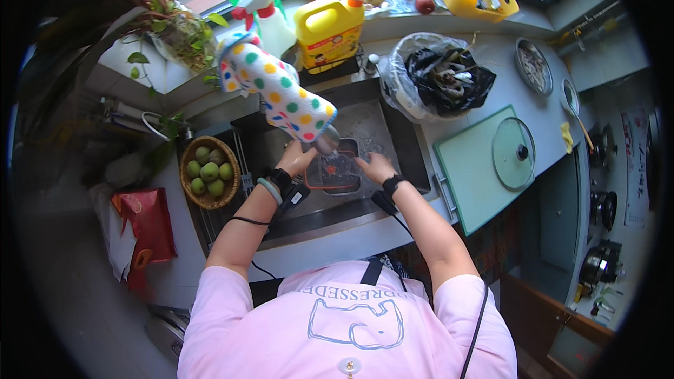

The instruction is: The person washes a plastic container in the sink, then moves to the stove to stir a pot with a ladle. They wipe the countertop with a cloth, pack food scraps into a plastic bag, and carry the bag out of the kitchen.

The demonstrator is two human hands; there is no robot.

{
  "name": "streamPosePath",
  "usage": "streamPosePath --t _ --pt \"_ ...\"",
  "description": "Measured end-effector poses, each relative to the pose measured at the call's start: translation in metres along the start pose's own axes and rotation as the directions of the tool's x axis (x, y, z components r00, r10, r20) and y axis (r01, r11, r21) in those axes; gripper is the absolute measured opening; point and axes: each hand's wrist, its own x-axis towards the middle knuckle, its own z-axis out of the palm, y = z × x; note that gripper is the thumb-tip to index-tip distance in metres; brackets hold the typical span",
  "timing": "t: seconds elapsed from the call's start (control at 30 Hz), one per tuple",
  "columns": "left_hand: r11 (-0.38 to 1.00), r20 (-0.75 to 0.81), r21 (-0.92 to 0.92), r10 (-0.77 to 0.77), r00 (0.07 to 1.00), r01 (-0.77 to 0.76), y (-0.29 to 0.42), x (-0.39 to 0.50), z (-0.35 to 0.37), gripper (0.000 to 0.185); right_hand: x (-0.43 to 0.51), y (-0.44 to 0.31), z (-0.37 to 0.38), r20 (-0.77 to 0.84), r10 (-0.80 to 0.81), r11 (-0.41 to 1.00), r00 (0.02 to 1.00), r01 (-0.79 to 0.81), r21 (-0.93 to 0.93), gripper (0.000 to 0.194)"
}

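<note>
In the metal sink (366, 116), a clear rectangular container (333, 185) with an orange-red line along its edge lies below the faucet. My left hand (296, 159) grips its left side, the fingers partly hidden by the faucet head (327, 139). At the container's right edge, my right hand (377, 168) has thumb and fingers closed on the rim. Water runs from the faucet into the container, and a small orange-red spot (330, 169) shows at its middle. A polka-dot towel (279, 89) hangs over the faucet's neck.
Left of the sink stands a wicker basket (236, 187) of green fruit. Behind are a yellow jug (329, 31) and a spray bottle (271, 26). To the right are a lined waste bin (398, 92) and a green cutting board (466, 168) with a glass lid (508, 160).
</note>
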Motion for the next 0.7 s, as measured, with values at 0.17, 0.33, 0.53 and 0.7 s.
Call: streamPosePath --t 0.17,0.33,0.53,0.7 --pt "0.989 -0.397 0.112 0.133 0.908 -0.096 -0.013 -0.001 -0.050 0.023 0.007 0.016 0.007 -0.064 -0.124 0.832 0.990 0.139 0.538 0.036" --pt "0.916 -0.490 0.373 0.330 0.807 -0.148 -0.010 0.022 -0.079 0.027 -0.029 -0.041 -0.034 -0.220 -0.351 0.733 0.910 0.413 0.540 0.026" --pt "0.971 -0.531 -0.062 0.164 0.832 -0.231 -0.042 0.063 -0.079 0.037 -0.115 -0.124 -0.105 -0.551 -0.728 0.333 0.408 0.913 0.236 0.045" --pt "0.689 -0.346 -0.615 0.203 0.916 -0.384 -0.049 0.054 -0.056 0.024 -0.144 -0.152 -0.124 -0.515 -0.857 0.212 0.027 0.928 -0.305 0.055"
